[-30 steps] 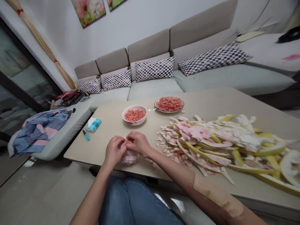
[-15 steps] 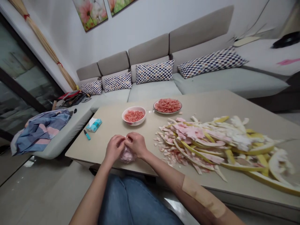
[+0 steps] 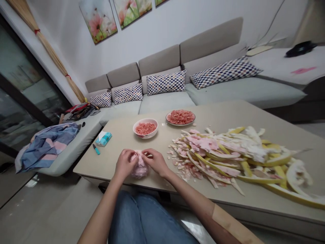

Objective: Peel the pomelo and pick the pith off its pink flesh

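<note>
A partly peeled pomelo [image 3: 139, 169], pinkish white, rests at the front edge of the table below my hands. My left hand [image 3: 125, 163] grips its upper left side with curled fingers. On its upper right, my right hand [image 3: 156, 162] pinches with thumb and fingertips. Whatever small piece lies under those fingertips is hidden. Beyond them a white bowl [image 3: 145, 136] holds red pomelo pulp [image 3: 145, 128]. Farther right, more pulp [image 3: 180, 117] is heaped on a dark-rimmed plate [image 3: 180, 125].
A broad pile of yellow-and-white pomelo peel [image 3: 228, 152] spreads over the table's right side, with crumbs at its left edge. At the left are a tissue pack [image 3: 103, 139] and a turquoise-handled knife [image 3: 96, 149]. The sofa [image 3: 165, 103] stands behind the table [image 3: 116, 135].
My hands have moved slightly apart at the pomelo's top, the right one shifting rightward, so more of the pomelo shows. The camera view has tilted a little.
</note>
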